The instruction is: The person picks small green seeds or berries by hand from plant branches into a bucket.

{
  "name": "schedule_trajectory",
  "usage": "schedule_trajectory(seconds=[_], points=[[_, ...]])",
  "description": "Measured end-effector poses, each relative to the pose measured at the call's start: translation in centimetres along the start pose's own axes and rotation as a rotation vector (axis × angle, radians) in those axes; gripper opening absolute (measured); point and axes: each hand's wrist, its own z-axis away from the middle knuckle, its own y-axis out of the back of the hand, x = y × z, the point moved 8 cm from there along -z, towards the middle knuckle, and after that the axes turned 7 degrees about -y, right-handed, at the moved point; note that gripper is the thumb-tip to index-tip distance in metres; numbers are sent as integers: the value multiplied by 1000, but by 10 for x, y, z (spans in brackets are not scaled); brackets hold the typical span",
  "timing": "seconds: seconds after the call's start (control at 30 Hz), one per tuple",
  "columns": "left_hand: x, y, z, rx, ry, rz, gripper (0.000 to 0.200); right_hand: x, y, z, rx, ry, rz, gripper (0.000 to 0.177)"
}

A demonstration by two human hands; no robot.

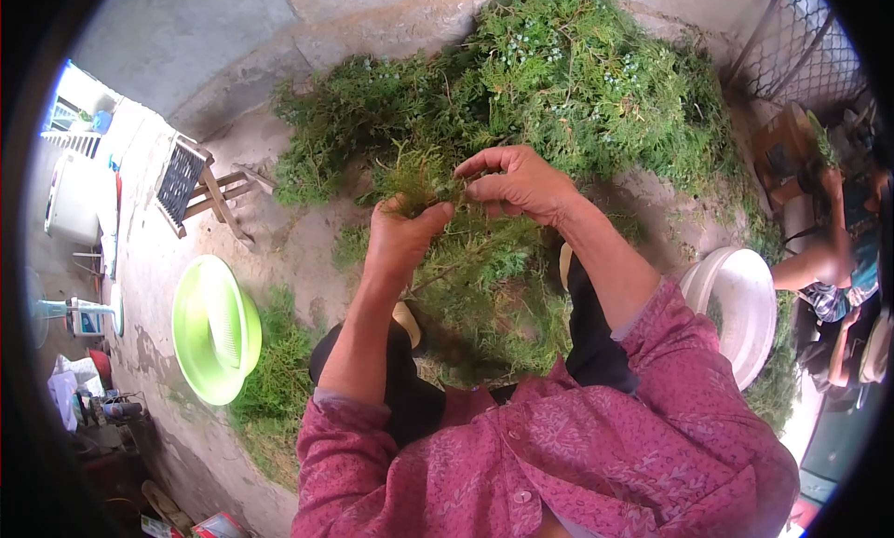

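My left hand (403, 235) is closed around a green evergreen sprig (416, 177), its flat, feathery foliage rising past the thumb. Just to the right, my right hand (523, 184) has its thumb and fingertips brought together at the sprig's edge; whatever lies between them is too small to make out. Both hands are held above loose cut greenery (494, 291) spread on the ground between my feet. Beyond them rises a large heap of evergreen branches (568, 81) dotted with pale blue-green berry-like cones.
A lime-green basin (189, 338) stands on the concrete at left, with more greenery (275, 361) beside it. Behind it is a small wooden stool (212, 189). A white tub (750, 310) stands at right. Another person (843, 258) sits at the far right, holding a sprig near a cardboard box (782, 147).
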Motion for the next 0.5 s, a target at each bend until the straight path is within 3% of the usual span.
schedule_trajectory(seconds=[0.27, 0.5], points=[[-1, 4, 1, 74, 60, 50, 13, 14, 4, -11, -25, -26, -152, 18], [-6, 2, -3, 35, -44, 74, 14, 18, -2, -7, 14, -166, -243, 11]])
